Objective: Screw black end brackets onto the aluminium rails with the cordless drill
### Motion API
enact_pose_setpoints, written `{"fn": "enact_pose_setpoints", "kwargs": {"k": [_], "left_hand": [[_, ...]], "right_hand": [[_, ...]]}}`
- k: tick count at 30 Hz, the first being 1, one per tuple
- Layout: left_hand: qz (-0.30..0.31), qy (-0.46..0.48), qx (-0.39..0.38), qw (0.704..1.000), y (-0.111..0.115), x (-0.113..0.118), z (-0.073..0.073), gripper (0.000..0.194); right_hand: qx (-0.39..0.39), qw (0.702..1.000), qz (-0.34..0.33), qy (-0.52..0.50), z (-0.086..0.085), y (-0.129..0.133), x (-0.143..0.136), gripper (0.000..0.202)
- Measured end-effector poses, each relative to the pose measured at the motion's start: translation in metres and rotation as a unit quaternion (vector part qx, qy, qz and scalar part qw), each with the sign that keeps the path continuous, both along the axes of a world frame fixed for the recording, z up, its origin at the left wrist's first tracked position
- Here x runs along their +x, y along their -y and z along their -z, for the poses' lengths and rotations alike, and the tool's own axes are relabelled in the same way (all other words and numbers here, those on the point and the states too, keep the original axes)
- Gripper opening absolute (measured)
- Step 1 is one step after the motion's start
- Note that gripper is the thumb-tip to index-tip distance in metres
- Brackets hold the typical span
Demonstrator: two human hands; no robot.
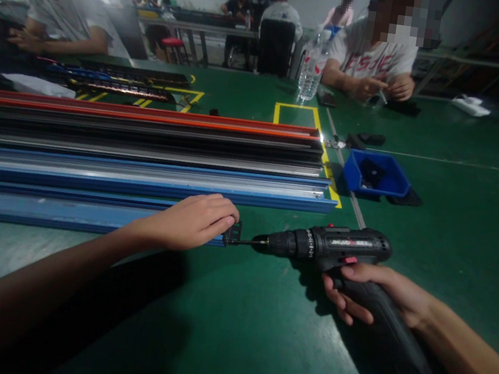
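My left hand (198,220) is closed over the right end of the nearest blue rail (87,215), its fingers bent around the rail and a small black end piece (234,232). Wrapped round the handle of a black cordless drill (348,243) is my right hand (355,292). The drill lies level and points left. Its long thin bit reaches the lower part of the black end piece; whether a screw sits there is too small to tell. My left palm and fingers hide part of the rail's end.
Behind the held rail lie more blue, silver, black and orange rails (148,114). A blue bin (377,183) with dark parts stands at the right. Farther back are water bottles (311,72), a white object (472,106) and dark strips (125,80). People sit across the green table (469,242).
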State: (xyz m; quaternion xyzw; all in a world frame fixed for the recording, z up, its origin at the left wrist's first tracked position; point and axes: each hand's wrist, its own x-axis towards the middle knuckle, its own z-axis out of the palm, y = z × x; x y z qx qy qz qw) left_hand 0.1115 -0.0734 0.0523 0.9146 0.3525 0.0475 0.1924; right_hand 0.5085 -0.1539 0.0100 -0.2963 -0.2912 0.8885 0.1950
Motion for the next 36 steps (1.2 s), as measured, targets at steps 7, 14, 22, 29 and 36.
{"fn": "enact_pose_setpoints", "kwargs": {"k": [7, 14, 22, 29, 36], "left_hand": [[0.003, 0.007, 0.009, 1.0, -0.0014, -0.0025, 0.0032, 0.042], [0.006, 0.005, 0.012, 1.0, -0.0017, -0.0039, 0.005, 0.042], [0.009, 0.005, 0.007, 1.0, -0.0018, -0.0041, 0.0055, 0.043], [0.014, 0.006, 0.018, 1.0, -0.0022, -0.0035, 0.0051, 0.044], [0.012, 0.003, 0.019, 1.0, -0.0018, -0.0032, 0.0041, 0.044]], "right_hand": [[-0.006, 1.0, 0.003, 0.004, 0.0004, -0.0001, -0.0013, 0.035], [-0.008, 1.0, 0.007, 0.01, -0.0006, 0.001, -0.0028, 0.035], [-0.006, 1.0, 0.005, -0.009, -0.0018, -0.001, -0.0024, 0.035], [-0.011, 1.0, 0.001, -0.021, -0.0072, -0.0021, -0.0051, 0.034], [-0.042, 0.999, 0.006, -0.018, -0.0059, -0.0027, -0.004, 0.035]]}}
